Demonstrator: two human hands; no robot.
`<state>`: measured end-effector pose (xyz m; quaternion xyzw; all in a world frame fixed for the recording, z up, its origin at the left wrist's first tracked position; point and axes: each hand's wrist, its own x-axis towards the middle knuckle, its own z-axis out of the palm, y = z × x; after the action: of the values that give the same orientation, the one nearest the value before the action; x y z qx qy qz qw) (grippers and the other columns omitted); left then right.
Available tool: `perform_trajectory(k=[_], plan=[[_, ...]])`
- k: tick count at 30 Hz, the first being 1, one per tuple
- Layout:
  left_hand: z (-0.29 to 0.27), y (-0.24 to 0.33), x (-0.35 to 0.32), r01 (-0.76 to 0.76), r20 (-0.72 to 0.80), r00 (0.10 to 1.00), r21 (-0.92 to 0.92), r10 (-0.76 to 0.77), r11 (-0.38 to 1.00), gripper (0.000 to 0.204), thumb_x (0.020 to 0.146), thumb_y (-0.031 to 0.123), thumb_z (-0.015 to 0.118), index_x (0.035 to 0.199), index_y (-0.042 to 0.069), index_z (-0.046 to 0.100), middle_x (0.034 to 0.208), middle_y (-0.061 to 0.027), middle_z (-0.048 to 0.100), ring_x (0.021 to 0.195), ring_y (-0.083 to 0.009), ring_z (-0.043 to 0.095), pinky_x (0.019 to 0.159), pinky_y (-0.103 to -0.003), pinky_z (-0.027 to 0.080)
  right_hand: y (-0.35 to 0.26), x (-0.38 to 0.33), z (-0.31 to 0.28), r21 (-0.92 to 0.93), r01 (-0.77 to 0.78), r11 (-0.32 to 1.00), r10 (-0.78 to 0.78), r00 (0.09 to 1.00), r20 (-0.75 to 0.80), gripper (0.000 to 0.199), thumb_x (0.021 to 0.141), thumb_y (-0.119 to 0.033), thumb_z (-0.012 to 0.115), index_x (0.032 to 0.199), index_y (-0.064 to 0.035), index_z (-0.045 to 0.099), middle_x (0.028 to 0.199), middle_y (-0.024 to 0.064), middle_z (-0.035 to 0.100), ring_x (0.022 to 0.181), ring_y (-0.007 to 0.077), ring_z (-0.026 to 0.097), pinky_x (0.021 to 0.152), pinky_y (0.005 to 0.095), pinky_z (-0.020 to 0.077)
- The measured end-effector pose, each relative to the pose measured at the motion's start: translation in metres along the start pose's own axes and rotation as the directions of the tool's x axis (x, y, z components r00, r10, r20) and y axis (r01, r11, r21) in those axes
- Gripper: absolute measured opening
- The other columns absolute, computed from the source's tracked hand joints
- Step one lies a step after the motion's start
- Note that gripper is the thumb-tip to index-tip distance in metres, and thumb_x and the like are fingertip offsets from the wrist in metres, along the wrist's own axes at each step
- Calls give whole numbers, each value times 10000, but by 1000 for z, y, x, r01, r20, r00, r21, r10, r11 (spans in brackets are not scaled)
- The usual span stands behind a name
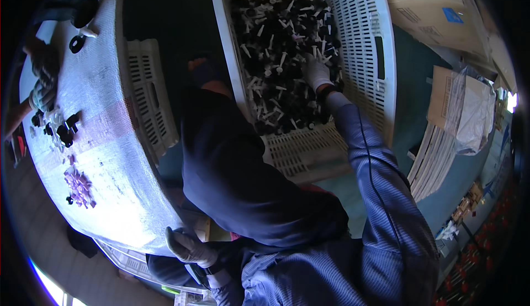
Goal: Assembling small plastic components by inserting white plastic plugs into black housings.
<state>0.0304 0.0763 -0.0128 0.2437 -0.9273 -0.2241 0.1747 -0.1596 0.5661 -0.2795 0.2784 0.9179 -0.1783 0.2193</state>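
Blue striped jacket [309,275] beside a shiny, silvery-white table [130,179] and a white slatted plastic crate [361,24].
Heaped inside, small black-and-white plastic parts [279,63] lie under the pale-gloved right hand [317,74]; the pale-gloved left hand [194,249] is beside the table. I cannot tell whether either grips anything.

Plastic crate [387,79] with small fittings [276,38] inside, worktable [110,190] to its left
The person's right hand [316,74] is in the crate, on the fittings; left of the crate is a second crate [144,93], and farther left, on the worktable, small pieces [78,187]. The left hand [192,251] is at the worktable's edge, nearer than the crate. Right of the crate are a cardboard box [422,21] and stacked cardboard [432,154].
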Motion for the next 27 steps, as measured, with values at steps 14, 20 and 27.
perform_trajectory(k=[14,20,27], plan=[[7,7,5,-235,-44,970,102,241,967,238,977,141,555,1129,-22,638,800,-67,619,651,-158,545,587,-273,459,-49,-33,23,121,-24,992,29,999,-38,331,893,-326,504,1153,-128,556,1038,204,677,988,390,642,831,494,491],[10,22,4,-100,-74,993,-114,92,988,234,975,141,561,1126,-19,640,771,-56,597,624,-139,512,556,-254,424,-39,-22,46,4,-39,999,39,999,27,343,885,-368,529,1141,-150,597,1051,205,670,1018,382,630,850,481,492],[14,30,0,29,-35,999,-271,-40,962,244,974,151,567,1143,-12,634,785,-33,591,653,-122,505,565,-239,414,20,-28,46,-100,430,898,-434,900,-33,295,921,-307,528,1115,-103,618,988,209,654,961,400,625,805,453,495]])
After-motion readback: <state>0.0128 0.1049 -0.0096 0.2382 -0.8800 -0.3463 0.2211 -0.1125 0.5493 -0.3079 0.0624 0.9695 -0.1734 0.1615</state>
